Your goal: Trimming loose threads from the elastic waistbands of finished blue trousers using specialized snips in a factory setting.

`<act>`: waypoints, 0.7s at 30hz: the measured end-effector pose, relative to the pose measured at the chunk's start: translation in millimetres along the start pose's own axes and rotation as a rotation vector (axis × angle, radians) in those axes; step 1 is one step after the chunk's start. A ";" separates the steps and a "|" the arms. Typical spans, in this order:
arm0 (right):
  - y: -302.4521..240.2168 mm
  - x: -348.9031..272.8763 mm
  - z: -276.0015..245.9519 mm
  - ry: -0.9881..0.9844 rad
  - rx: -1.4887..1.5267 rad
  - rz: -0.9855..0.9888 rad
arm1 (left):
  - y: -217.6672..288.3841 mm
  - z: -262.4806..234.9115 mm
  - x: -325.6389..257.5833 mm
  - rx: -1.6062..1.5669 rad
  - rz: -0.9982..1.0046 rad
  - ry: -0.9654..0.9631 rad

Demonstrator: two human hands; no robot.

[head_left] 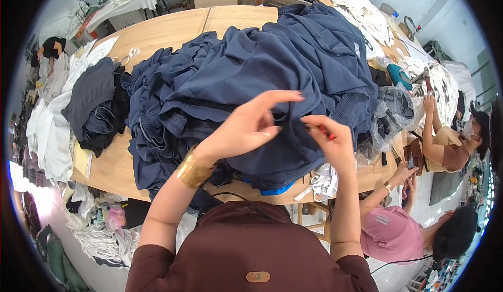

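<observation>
A large heap of navy blue garments [246, 77] lies in front of me, with gathered elastic edges showing in several places. Over its near side is my left hand [249, 127], index finger stretched out and thumb apart, holding nothing that I can see. A wide gold cuff [195, 167] circles that wrist. To its right, my right hand [334, 139] is curled closed around a small red object [331, 136], mostly hidden in the palm. Its fingertips are close to the navy cloth; whether they touch it I cannot tell.
Dark grey and black garments [97, 100] lie left of the heap on the wooden table [99, 169]. White straps [324, 182] sit at the near edge. Clear plastic bags [390, 114] are on the right, where a person in pink [395, 231] and another in brown [453, 153] are.
</observation>
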State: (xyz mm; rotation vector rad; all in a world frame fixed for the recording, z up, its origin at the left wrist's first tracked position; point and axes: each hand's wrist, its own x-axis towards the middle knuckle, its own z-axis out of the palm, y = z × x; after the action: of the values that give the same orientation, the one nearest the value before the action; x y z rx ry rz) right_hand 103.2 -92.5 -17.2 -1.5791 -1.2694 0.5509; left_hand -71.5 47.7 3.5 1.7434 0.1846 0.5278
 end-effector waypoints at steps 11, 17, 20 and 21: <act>14.8 -38.0 -8.0 -0.134 -0.528 -0.085 | -69.5 -28.4 -38.0 0.643 0.235 0.344; 20.0 -25.2 -0.1 0.156 -0.240 -0.027 | -57.1 -27.4 -50.2 0.753 0.162 0.340; 39.1 -3.9 9.7 0.415 -0.003 0.234 | -51.1 -11.6 -26.4 0.593 0.217 0.416; 43.3 3.6 10.8 0.399 0.062 0.284 | -46.5 -6.4 -13.7 0.673 0.280 0.432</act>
State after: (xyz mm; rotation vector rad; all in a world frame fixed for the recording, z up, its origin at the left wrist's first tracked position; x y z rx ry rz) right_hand 115.3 -82.8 -59.2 -1.7240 -0.7301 0.4174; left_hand -79.0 59.2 -43.4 2.3008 0.4674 1.1463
